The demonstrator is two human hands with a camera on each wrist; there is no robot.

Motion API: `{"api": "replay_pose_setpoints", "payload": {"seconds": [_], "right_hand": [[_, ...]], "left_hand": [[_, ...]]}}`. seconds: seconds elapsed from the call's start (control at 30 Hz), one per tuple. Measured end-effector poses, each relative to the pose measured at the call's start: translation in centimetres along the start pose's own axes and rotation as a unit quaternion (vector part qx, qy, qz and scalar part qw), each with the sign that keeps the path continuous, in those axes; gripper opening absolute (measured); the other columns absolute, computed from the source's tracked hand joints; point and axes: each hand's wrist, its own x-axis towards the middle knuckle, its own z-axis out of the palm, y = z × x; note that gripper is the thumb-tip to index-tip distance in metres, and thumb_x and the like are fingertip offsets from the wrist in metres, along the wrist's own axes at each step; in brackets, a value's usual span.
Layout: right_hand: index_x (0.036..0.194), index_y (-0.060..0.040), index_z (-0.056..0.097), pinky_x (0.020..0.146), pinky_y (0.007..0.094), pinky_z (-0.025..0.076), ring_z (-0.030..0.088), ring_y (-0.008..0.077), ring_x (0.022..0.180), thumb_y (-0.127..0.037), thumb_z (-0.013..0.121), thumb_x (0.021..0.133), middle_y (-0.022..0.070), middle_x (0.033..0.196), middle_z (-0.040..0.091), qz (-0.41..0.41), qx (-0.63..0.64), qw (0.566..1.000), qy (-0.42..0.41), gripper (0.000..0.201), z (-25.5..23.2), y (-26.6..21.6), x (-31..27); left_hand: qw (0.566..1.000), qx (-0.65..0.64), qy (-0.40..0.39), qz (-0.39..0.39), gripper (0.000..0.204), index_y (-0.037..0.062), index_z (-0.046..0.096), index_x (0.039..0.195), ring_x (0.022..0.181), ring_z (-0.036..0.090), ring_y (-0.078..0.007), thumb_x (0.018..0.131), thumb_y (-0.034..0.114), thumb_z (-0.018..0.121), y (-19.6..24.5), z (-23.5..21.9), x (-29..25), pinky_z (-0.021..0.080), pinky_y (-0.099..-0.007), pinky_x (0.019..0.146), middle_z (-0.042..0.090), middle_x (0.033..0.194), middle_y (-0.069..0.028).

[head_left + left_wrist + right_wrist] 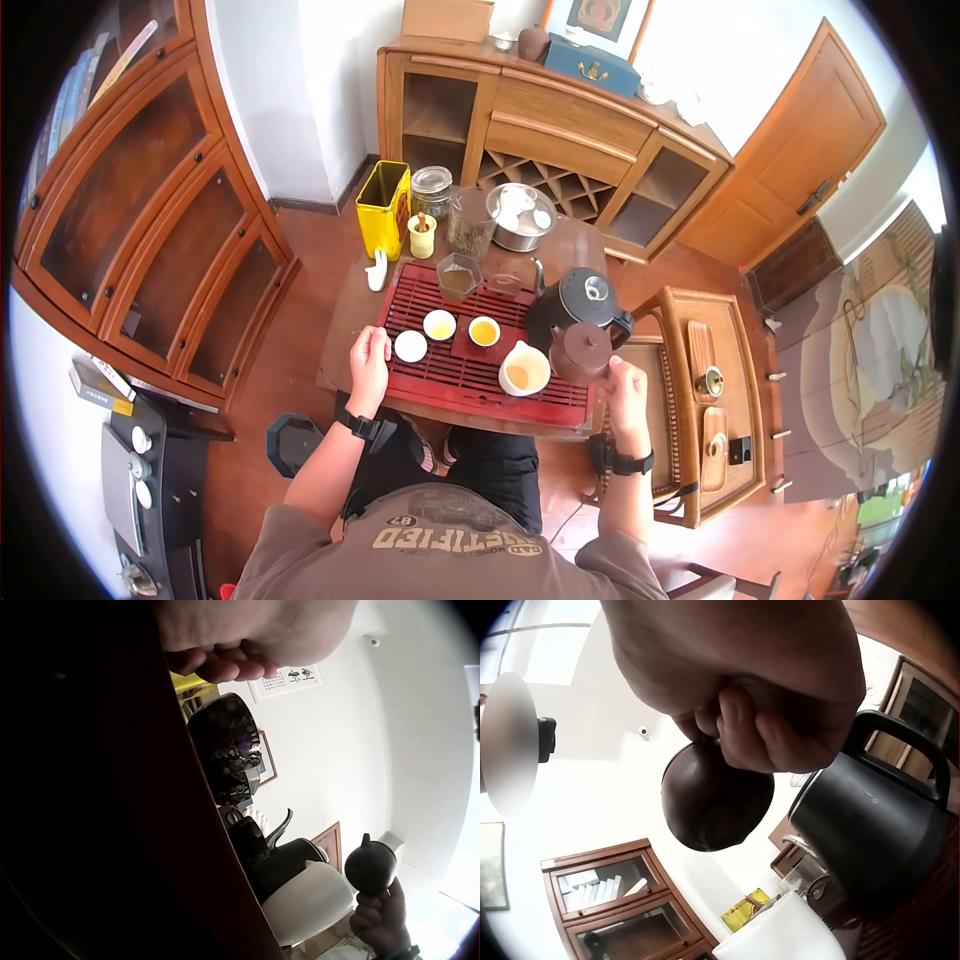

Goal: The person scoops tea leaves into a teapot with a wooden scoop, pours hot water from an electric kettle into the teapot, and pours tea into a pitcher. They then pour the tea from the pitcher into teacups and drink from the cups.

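Observation:
My right hand (628, 385) grips the handle of a brown clay teapot (578, 355), which is lifted at the right end of the red slatted tea tray (450, 400). In the right wrist view the fingers curl tightly beside the round teapot (716, 796). A white pitcher (524, 369) with tea inside stands just left of the teapot. Three small white cups sit on the tray: one with amber tea (484, 332), one with pale tea (439, 325), and a white one (410, 346). My left hand (370, 362) rests by the tray's left edge, fingers loosely bent, holding nothing.
A black kettle (570, 300) stands behind the teapot. A faceted glass vessel (458, 276) sits at the tray's back. Behind it are a yellow tin (383, 215), a lidded glass jar (431, 190) and a metal bowl (520, 222) of white cups. A wicker cart (730, 340) stands at right.

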Motion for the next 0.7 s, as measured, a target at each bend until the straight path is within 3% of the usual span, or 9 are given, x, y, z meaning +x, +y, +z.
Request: {"api": "replay_pose_setpoints", "payload": {"seconds": [0.27, 0.43, 0.53, 0.7], "right_hand": [[0.065, -0.0152, 0.041, 0.052, 0.025, 0.02, 0.028, 0.0027, 0.058, -0.018, 0.055, 0.108, -0.0097, 0.065, 0.034, -0.011, -0.008, 1.0, -0.013, 0.045, -0.1, -0.2, -0.3], [0.064, -0.0153, 0.039, 0.053, 0.0254, 0.02, 0.028, 0.0026, 0.058, -0.017, 0.055, 0.108, -0.0096, 0.065, 0.033, -0.026, -0.057, 0.998, 0.031, 0.046, -0.6, 0.4, -0.6], [0.063, -0.0162, 0.042, 0.052, 0.0251, 0.02, 0.029, 0.0028, 0.058, -0.018, 0.057, 0.107, -0.0093, 0.064, 0.036, -0.034, -0.068, 0.997, -0.012, 0.047, -1.7, -0.4, -1.0], [0.062, -0.0147, 0.041, 0.051, 0.0247, 0.02, 0.028, 0.0024, 0.056, -0.02, 0.058, 0.108, -0.0087, 0.063, 0.036, 0.027, -0.092, 0.995, 0.009, 0.049, -1.3, -1.4, -1.0]], "left_hand": [[1.0, 0.0, 0.001, 0.001, 0.032, 0.0071, 0.052, 0.083, 0.069, 0.044, -0.0056, 0.112, 0.022, 0.051, 0.1, 0.1, -0.1, 0.038, -0.0232, 0.064, 0.049, 0.076, 0.0033], [0.999, 0.042, -0.005, 0.008, 0.035, 0.0078, 0.05, 0.082, 0.068, 0.044, -0.006, 0.112, 0.025, 0.051, -0.1, -0.3, 0.1, 0.037, -0.0245, 0.063, 0.048, 0.074, 0.0033], [1.0, 0.024, -0.003, 0.009, 0.035, 0.0074, 0.051, 0.082, 0.069, 0.044, -0.0059, 0.112, 0.025, 0.051, 0.2, 0.0, -0.1, 0.037, -0.0243, 0.064, 0.047, 0.074, 0.0035], [1.0, -0.008, -0.003, 0.003, 0.031, 0.0066, 0.053, 0.084, 0.07, 0.044, -0.0052, 0.112, 0.021, 0.051, 0.0, 0.0, 0.0, 0.037, -0.0231, 0.065, 0.048, 0.076, 0.0034]]}}
